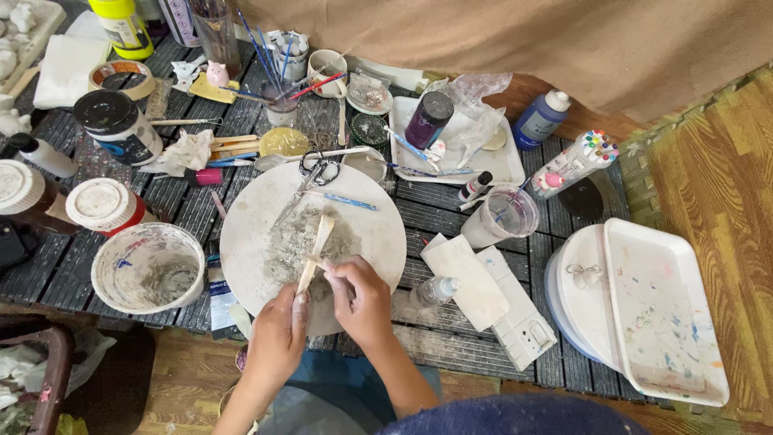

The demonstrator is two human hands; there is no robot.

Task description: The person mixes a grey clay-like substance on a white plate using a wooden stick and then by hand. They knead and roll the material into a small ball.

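At the near edge of the round white board (pixel 378 217), two hands at work. Left hand (pixel 278 334) clenched around the lower end of a flat wooden stick (pixel 316 250), fingers smeared grey. Right hand (pixel 361 298) just beside it, fingertips pinched on a small pale tool that touches the stick near its middle (too small to tell what kind). Stick tilted up and away, over a smear of grey paste (pixel 294 242) on the board.

Just left of the board, a white bowl (pixel 109 266) caked with the same grey paste inside. Just right, a small clear dropper bottle (pixel 435 290) lying on the dark slatted table (pixel 451 342), beside a white rectangular piece (pixel 467 282).

Farther up the board, scissors (pixel 314 173) and a thin blue-patterned brush handle (pixel 342 200) resting on its far rim. Beyond the rim to the right, a clear plastic cup (pixel 503 216) with purple-tinted water.

Well to the right, a white paint-flecked tray (pixel 664 310) leaning over a stack of round plates (pixel 580 290).

At the far side, a square white tray (pixel 503 157) carrying a dark purple jar (pixel 428 119), a blue bottle (pixel 541 118) next to it, cups crowded with brushes (pixel 270 52), a black-lidded jar (pixel 119 125) and a yellow bottle (pixel 122 26) at the far left.
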